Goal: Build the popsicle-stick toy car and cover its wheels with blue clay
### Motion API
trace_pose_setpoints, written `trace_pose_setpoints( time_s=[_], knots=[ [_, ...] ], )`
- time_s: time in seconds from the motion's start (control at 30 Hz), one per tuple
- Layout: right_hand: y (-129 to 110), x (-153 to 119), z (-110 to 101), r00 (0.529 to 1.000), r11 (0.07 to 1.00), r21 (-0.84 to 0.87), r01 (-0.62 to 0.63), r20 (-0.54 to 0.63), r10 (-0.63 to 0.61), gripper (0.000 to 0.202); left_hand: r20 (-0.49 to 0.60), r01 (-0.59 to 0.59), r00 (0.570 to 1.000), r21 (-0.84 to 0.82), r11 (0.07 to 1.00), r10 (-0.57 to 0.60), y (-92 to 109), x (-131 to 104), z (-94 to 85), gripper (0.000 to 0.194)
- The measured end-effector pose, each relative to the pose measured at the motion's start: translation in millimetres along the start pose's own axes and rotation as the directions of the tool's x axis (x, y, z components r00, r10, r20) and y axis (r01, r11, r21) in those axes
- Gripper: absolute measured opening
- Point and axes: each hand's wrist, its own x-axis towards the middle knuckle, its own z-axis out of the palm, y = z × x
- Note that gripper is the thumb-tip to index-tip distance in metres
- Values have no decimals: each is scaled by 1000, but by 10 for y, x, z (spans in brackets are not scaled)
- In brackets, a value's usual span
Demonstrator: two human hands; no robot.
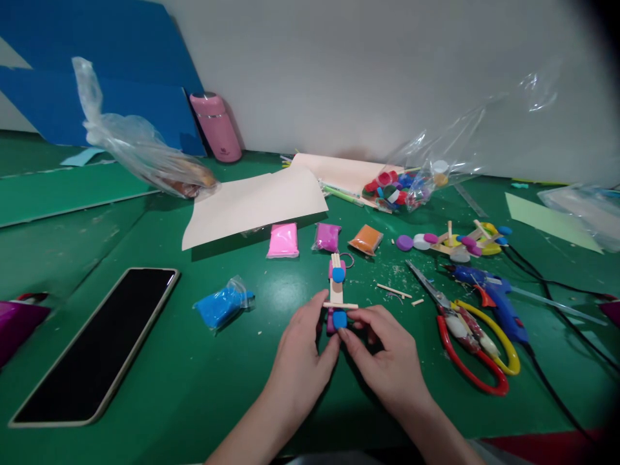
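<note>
A small craft-stick model (336,292) lies between my hands, lengthwise away from me. It has a flat wooden stick body, thin sticks at its far end, a thin crosspiece, and blue and purple-pink round pieces at both ends. My left hand (301,349) closes on its near end from the left, thumb beside the near blue piece. From the right, my right hand (390,349) pinches the same end, thumb and finger at that blue piece. My fingertips partly hide the model's near underside.
Pink (283,240), purple (327,237), orange (367,239) and blue clay packets (223,305) lie around. At right are scissors (477,349), a corded blue glue gun (504,300) and another stick model (465,242). A phone (99,345) lies left; a pink flask (216,127) stands behind.
</note>
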Motion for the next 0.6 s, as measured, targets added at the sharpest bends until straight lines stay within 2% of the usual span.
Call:
trace_pose_setpoints(
  time_s=[0.6],
  knots=[
    [-18,11,23,999,999,-32,-28,-40,27,11,-21,28,999,-53,998,-29,34,1,-10,43]
  ],
)
